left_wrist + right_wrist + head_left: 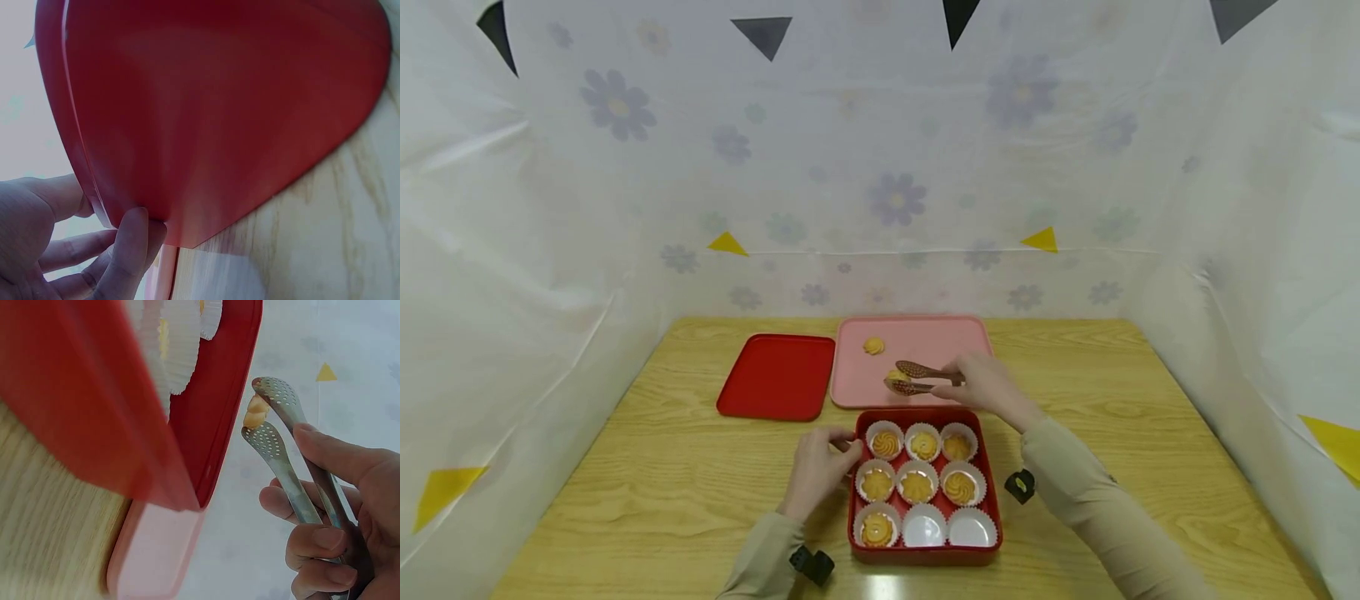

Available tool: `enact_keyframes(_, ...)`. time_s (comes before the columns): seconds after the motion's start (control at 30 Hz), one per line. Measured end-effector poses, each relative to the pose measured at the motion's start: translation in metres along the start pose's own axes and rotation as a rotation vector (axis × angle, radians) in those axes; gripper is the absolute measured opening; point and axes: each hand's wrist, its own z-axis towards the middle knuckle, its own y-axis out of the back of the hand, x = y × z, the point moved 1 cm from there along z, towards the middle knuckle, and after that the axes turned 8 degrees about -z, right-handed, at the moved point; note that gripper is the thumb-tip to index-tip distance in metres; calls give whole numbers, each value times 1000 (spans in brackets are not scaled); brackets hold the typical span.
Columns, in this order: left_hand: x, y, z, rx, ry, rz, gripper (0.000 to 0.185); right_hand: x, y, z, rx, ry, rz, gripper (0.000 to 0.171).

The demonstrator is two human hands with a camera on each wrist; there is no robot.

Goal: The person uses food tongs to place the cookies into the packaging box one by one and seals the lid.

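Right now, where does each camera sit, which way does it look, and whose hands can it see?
Head: on the head, facing forward and down at the box and pink tray; left hand, right hand and sleeves show.
Left wrist: on that wrist, facing the box's red outer side; the left hand shows, pinching its edge.
Right wrist: on that wrist, facing the tongs and cookie past the box; the right hand shows.
Shared: head and right wrist both see the tongs and box.

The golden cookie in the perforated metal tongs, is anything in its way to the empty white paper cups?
Yes: the far wall of the square red box and two rows of filled cups lie between. Nothing covers the empty cups.
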Motion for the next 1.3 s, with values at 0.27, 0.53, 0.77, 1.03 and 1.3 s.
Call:
enact_keyframes(0.27, 2, -2, -1, 6, -4, -11, 16, -18, 7, -39, -62, 45, -39, 31)
enact_keyframes(0.53, 2, -2, -2, 12, 5, -17, 17, -39, 16, -80, -90, 94, -14, 15)
enact_keyframes(0.77, 2, -2, -2, 8, 8, -12, 17, -47, 13, -104, -82, 137, -20, 25)
enact_keyframes(1.03, 2, -2, -2, 9, 4, -10, 17, -44, 1, -116, -52, 258, -2, 35)
enact_keyframes(1.3, 2, -1, -2, 11, 11, -9, 17, -32, -4, -121, -29, 355, -13, 34)
